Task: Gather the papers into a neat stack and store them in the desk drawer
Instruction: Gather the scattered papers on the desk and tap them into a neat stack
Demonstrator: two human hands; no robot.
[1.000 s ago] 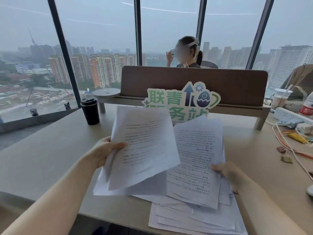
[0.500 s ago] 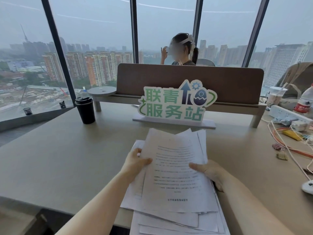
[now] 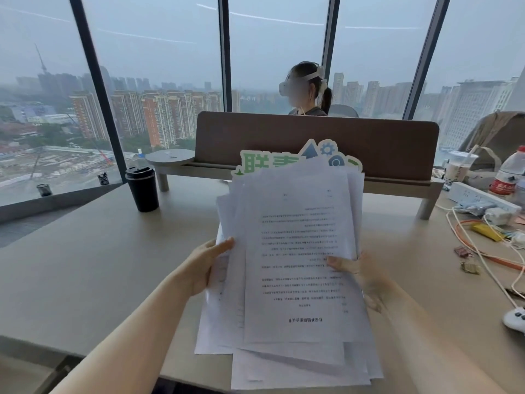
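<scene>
1. A long beige tabletop (image 3: 85, 265) is running from the near edge back to a brown padded divider panel (image 3: 312, 143); behind it, tall windows are showing a hazy city skyline, and a person wearing a white headset (image 3: 308, 91) is sitting on the far side.
2. Toward the far left of the tabletop a black lidded travel cup (image 3: 142, 188) is standing upright, just in front of a low grey shelf with a round end (image 3: 170, 158).
3. A green-and-white cut-out sign (image 3: 284, 160) is standing at the far middle, its lower half hidden by paper.
4. Along the right edge are lying a white power strip (image 3: 477, 196), orange and white cables (image 3: 468, 240), a white game controller (image 3: 515, 319), a plastic cup of milk tea (image 3: 457, 167) and a red-labelled bottle (image 3: 508, 174).
5. The uneven stack of white printed papers (image 3: 298, 265) is sitting at the near middle edge — its upper end tilted up off the tabletop, sheets fanned and misaligned.
6. The left hand (image 3: 204, 268) is pinching the stack's left edge, thumb lying on top.
7. The right hand (image 3: 360, 277) is gripping the right edge — thumb pressing on the top sheet, fingers curled behind.
</scene>
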